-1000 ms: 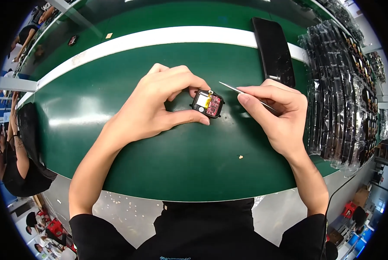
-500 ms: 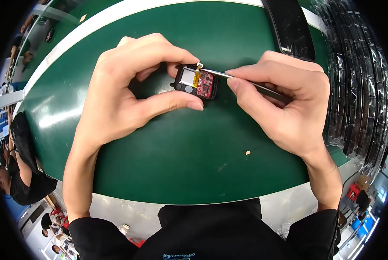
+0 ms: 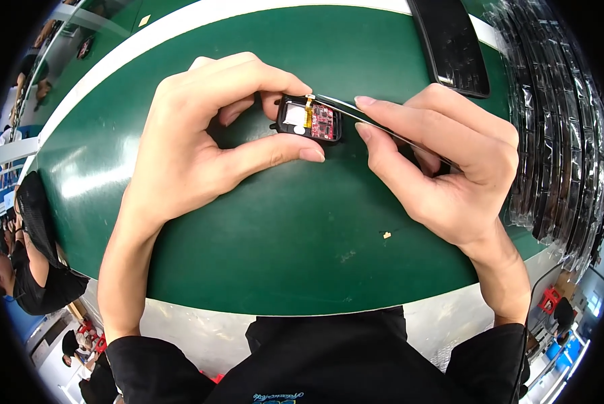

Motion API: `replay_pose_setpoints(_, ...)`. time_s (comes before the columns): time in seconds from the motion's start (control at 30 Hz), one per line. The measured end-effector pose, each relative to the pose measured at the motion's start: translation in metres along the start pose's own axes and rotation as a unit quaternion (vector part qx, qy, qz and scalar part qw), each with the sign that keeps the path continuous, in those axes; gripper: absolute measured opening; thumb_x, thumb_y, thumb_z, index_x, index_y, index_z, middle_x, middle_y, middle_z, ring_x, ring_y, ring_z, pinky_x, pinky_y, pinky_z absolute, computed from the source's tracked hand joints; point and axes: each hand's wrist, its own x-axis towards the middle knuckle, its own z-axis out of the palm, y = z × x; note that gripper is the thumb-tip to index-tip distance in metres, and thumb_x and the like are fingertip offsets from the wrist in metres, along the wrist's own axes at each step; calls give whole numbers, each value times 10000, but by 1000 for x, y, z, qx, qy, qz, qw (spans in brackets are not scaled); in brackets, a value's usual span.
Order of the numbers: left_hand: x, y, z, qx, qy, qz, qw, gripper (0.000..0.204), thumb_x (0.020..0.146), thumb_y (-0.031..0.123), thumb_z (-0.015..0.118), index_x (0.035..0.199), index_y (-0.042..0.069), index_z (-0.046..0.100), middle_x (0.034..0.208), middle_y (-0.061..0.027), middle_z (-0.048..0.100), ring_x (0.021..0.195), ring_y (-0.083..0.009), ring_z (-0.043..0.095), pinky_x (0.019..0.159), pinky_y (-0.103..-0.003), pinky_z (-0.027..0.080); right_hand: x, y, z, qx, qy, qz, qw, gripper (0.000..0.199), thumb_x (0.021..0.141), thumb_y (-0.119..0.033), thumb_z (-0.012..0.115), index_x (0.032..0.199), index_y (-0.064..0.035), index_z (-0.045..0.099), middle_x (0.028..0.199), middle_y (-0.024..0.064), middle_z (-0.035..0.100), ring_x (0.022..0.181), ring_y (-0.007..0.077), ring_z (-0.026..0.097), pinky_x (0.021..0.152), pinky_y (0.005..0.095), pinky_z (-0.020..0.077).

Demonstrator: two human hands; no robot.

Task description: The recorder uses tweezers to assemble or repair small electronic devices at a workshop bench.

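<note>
Between the thumb and fingers of my left hand (image 3: 201, 128) sits a small black device case (image 3: 330, 140), its inside facing up. Inside it are a red circuit board (image 3: 324, 121), a silvery battery-like block (image 3: 293, 113) and a yellow flex strip (image 3: 308, 119). A tiny pale end piece (image 3: 310, 99) of the strip lies at the case's far edge, beside my left index fingertip. My right hand (image 3: 457, 148) is closed on thin metal tweezers (image 3: 345, 107). Their tips reach that end piece; whether they grip it I cannot tell.
The green tabletop (image 3: 268, 256) has a pale edge strip. A black phone-like slab (image 3: 453, 50) lies at the far right, beside stacked clear plastic trays (image 3: 551, 135). A tiny tan scrap (image 3: 387, 235) lies nearer me. Another person (image 3: 39, 269) sits at the left.
My right thumb and index fingertip have moved apart, and the tweezers' two arms now show more distinctly. The case has shifted slightly right and turned a little in my left hand.
</note>
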Motion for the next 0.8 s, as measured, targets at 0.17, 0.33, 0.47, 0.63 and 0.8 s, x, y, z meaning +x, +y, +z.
replay_pose_setpoints(0.17,1,0,0,-3,-5,-12,1000,550,648,155,1004,1148,32,812,865,-8,703,713,-123,463,734,-299,354,1,-1,2,-14,-7,-8,1000,324,782,56,878,1097,-20,866,729,-2,649,520,49,421,487,254,310)
replay_pose_setpoints(0.33,2,-2,-2,-13,-17,-13,1000,544,648,158,998,1143,25,814,902,-14,729,720,-130,461,734,-305,361,3,-1,5,-4,-5,-14,1000,293,818,70,864,1099,-10,865,735,20,677,547,61,486,496,252,323)
replay_pose_setpoints(0.47,0,-10,-7,-37,-35,8,999,602,628,246,1006,1158,30,821,921,-16,736,732,-138,456,734,-310,356,2,0,-1,81,-37,59,994,240,850,64,846,1081,-1,867,714,31,678,567,66,529,511,253,338)
replay_pose_setpoints(0.63,1,-12,-7,-57,-47,13,997,640,627,335,1002,1164,35,826,943,-20,744,743,-146,458,734,-316,351,3,1,-3,128,-55,96,986,165,869,44,830,1025,10,868,690,32,674,574,65,545,522,253,341)
replay_pose_setpoints(0.8,1,-11,-8,-41,-54,22,997,634,642,352,999,1169,43,829,970,-25,755,769,-150,485,736,-317,355,4,2,-5,114,-69,84,988,167,848,39,833,1007,5,868,683,31,673,563,62,537,511,251,332)
